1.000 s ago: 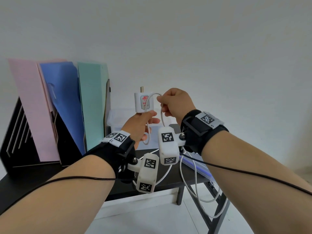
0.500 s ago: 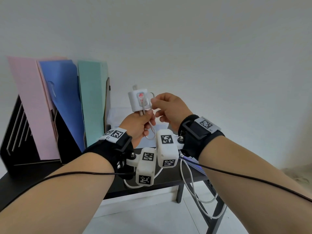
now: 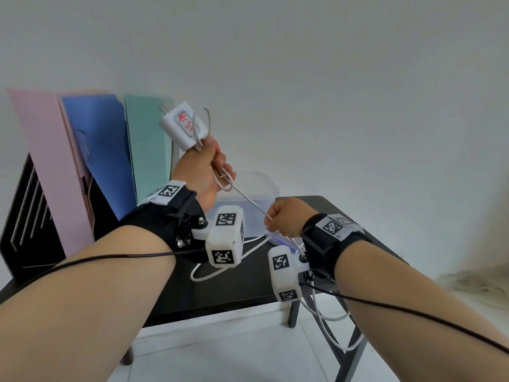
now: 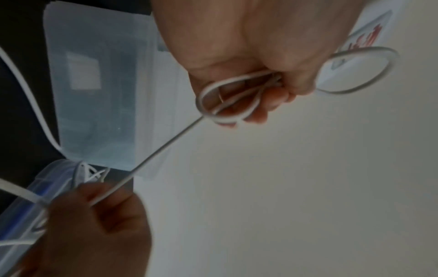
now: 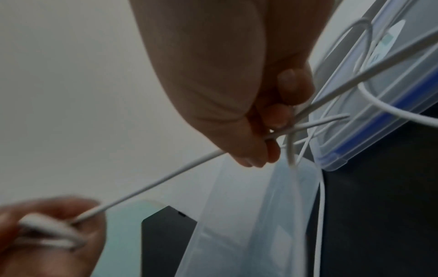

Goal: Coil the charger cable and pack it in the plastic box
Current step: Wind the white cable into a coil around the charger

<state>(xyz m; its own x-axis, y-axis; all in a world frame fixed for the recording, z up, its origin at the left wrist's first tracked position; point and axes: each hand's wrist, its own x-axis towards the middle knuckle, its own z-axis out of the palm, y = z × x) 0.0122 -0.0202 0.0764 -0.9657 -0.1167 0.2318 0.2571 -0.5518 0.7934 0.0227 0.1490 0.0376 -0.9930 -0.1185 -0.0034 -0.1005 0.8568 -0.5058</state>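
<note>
My left hand [image 3: 212, 166] is raised and grips the white charger plug [image 3: 183, 128] together with a few small loops of its white cable [image 4: 227, 105]. From those loops the cable [image 3: 248, 201] runs taut down and right to my right hand [image 3: 275, 217], which is closed around it just above the table. Beyond the right hand the cable trails over the table's right edge and hangs down in loops. The clear plastic box [image 3: 263, 183] stands open behind both hands. Its lid [image 5: 379, 93], with a blue seal, lies under the right hand.
Pink, blue and green folders [image 3: 96, 161] stand in a black file rack [image 3: 24, 224] at the left of the black table [image 3: 234, 288]. A loose cable loop [image 3: 203, 275] lies on the table. White wall behind, pale floor below right.
My left hand has risen up and left with the charger. My right hand has dropped down and right along the cable, drawing that stretch taut between the two hands.
</note>
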